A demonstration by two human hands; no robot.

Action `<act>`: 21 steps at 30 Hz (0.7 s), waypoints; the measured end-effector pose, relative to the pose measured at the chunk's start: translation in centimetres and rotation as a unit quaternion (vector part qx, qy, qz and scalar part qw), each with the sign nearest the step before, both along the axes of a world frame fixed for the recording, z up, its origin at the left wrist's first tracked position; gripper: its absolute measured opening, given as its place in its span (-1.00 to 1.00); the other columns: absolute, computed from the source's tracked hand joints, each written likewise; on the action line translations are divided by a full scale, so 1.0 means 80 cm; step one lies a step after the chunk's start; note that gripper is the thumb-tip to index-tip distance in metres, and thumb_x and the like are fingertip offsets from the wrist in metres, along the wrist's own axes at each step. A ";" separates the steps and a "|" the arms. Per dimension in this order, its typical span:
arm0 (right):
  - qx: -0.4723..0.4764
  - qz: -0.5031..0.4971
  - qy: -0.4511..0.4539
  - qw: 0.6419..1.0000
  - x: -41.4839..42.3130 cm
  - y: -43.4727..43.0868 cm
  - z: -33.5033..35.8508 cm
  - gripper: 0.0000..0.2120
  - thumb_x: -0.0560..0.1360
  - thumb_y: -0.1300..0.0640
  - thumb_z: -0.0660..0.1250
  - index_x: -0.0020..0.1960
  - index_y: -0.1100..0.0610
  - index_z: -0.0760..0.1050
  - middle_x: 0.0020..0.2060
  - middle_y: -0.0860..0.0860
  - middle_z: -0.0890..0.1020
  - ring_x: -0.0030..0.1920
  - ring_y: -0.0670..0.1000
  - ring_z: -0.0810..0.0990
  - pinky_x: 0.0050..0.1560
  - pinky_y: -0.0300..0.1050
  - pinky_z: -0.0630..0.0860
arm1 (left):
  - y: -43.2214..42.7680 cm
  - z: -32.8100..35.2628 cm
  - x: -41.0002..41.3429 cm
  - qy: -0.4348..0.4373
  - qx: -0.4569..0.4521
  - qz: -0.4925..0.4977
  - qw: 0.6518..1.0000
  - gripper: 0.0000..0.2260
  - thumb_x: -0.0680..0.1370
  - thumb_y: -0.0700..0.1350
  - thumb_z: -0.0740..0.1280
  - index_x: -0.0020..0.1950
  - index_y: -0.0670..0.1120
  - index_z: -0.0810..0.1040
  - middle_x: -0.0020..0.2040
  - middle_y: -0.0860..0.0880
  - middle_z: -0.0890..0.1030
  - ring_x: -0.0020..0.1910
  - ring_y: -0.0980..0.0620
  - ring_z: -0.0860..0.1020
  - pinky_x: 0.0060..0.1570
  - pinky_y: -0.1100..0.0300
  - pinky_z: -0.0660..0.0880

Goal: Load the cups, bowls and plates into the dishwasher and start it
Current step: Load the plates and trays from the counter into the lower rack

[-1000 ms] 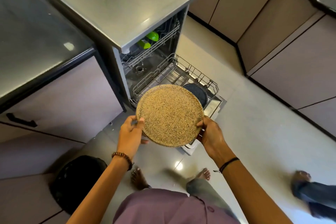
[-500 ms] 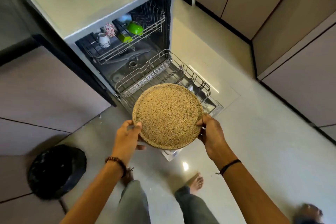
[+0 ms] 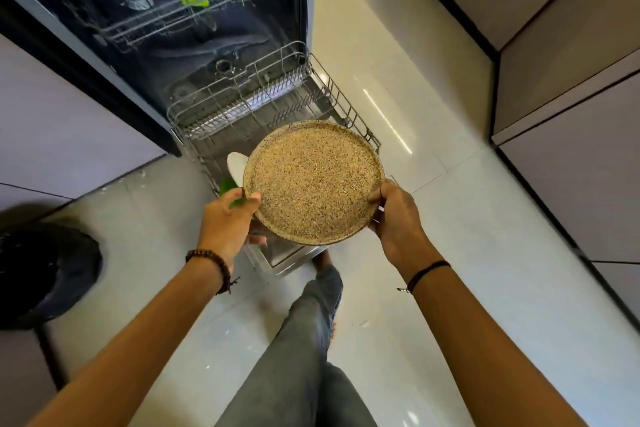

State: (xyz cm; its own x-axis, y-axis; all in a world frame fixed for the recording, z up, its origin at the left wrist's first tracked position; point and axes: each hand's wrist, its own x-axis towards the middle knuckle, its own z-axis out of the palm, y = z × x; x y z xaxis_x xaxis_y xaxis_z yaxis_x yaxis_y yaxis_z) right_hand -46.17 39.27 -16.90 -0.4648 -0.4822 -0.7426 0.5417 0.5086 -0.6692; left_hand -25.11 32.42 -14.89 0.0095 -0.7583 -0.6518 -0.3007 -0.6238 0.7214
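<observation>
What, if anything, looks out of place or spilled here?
Nothing serious. Small white flecks litter the pale tiled floor by the grey cabinet base, like crumbs or chipped paint. The speckled tan round plate, gripped by the left hand and right hand over the pulled-out lower wire rack, looks undamaged.

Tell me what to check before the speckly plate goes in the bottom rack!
1. Grip: left hand and right hand hold opposite edges of the plate: ok.
2. Lower rack pulled out: ok.
3. Free tines at the rack's back: ok.
4. Space right under the plate: hidden; a white dish and a green item sit at the rack's front left: cannot tell.
5. Plate turned on edge for the tines: its face looks up at the camera: not ok.
6. Upper rack pushed in, out of the way: ok.
</observation>
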 end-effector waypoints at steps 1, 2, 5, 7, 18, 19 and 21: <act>0.002 0.004 0.003 1.000 -0.012 -0.007 -0.004 -0.82 0.46 0.31 0.13 -0.27 0.10 0.36 -0.27 0.03 0.46 -0.18 0.06 0.43 -0.08 0.00 0.46 | -0.006 -0.006 -0.010 0.000 -0.002 -0.002 1.000 -0.88 0.59 -0.10 0.32 0.11 -0.05 0.57 -0.05 -0.03 0.63 -0.24 -0.10 0.65 -0.44 0.17 0.61; 0.006 0.009 0.008 1.000 -0.023 -0.012 -0.007 -0.82 0.49 0.29 0.14 -0.24 0.12 0.40 -0.25 0.04 0.50 -0.17 0.07 0.46 -0.05 0.01 0.48 | -0.011 -0.012 -0.020 -0.001 -0.002 -0.004 1.000 -0.91 0.59 -0.10 0.32 0.07 -0.01 0.57 -0.05 -0.03 0.62 -0.27 -0.07 0.64 -0.43 0.17 0.62; 0.013 0.014 0.012 1.000 -0.057 -0.027 -0.018 -0.83 0.53 0.25 0.13 -0.15 0.16 0.47 -0.11 0.08 0.57 -0.06 0.10 0.52 0.02 0.04 0.53 | -0.031 -0.030 -0.052 0.012 0.012 -0.001 1.000 -0.94 0.58 -0.08 0.32 0.04 0.04 0.55 -0.01 -0.08 0.62 -0.25 -0.08 0.63 -0.26 0.04 0.65; 0.013 0.012 -0.005 1.000 -0.085 -0.038 -0.027 -0.81 0.48 0.31 0.11 -0.08 0.16 0.49 -0.05 0.09 0.58 -0.05 0.10 0.52 -0.06 -0.02 0.56 | -0.042 -0.044 -0.079 0.015 0.025 0.005 1.000 -0.86 0.58 -0.06 0.31 0.12 -0.01 0.55 -0.02 -0.09 0.63 -0.26 -0.08 0.64 -0.26 0.05 0.64; 0.052 0.055 0.052 0.996 -0.220 -0.103 -0.093 -0.81 0.47 0.30 0.11 -0.10 0.12 0.47 -0.11 0.11 0.56 -0.10 0.09 0.51 -0.16 -0.08 0.53 | -0.100 -0.141 -0.217 0.020 0.086 -0.003 0.996 -0.86 0.61 -0.08 0.28 0.12 -0.08 0.54 0.05 -0.10 0.63 -0.28 -0.06 0.61 -0.43 0.19 0.59; 0.055 0.061 0.059 0.995 -0.229 -0.108 -0.099 -0.81 0.47 0.30 0.11 -0.15 0.11 0.46 -0.13 0.10 0.56 -0.13 0.08 0.51 -0.18 -0.09 0.52 | -0.102 -0.152 -0.226 0.022 0.097 0.007 0.995 -0.85 0.60 -0.08 0.29 0.13 -0.10 0.55 0.06 -0.10 0.62 -0.25 -0.06 0.61 -0.43 0.19 0.59; 0.060 0.071 0.071 0.993 -0.247 -0.119 -0.113 -0.81 0.48 0.29 0.10 -0.20 0.10 0.44 -0.17 0.07 0.56 -0.18 0.07 0.52 -0.20 -0.10 0.51 | -0.105 -0.174 -0.243 0.029 0.123 0.025 0.992 -0.80 0.59 -0.09 0.32 0.16 -0.14 0.55 0.05 -0.11 0.62 -0.18 -0.05 0.62 -0.41 0.19 0.60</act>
State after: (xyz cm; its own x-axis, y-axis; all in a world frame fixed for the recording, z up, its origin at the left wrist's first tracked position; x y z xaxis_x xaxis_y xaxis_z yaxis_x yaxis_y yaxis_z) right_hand -65.96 29.77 -25.92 -0.5015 -0.4634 -0.7306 0.3633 0.6536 -0.6639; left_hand -44.58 24.01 -28.78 0.0003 -0.5758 -0.8176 -0.2279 -0.7961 0.5606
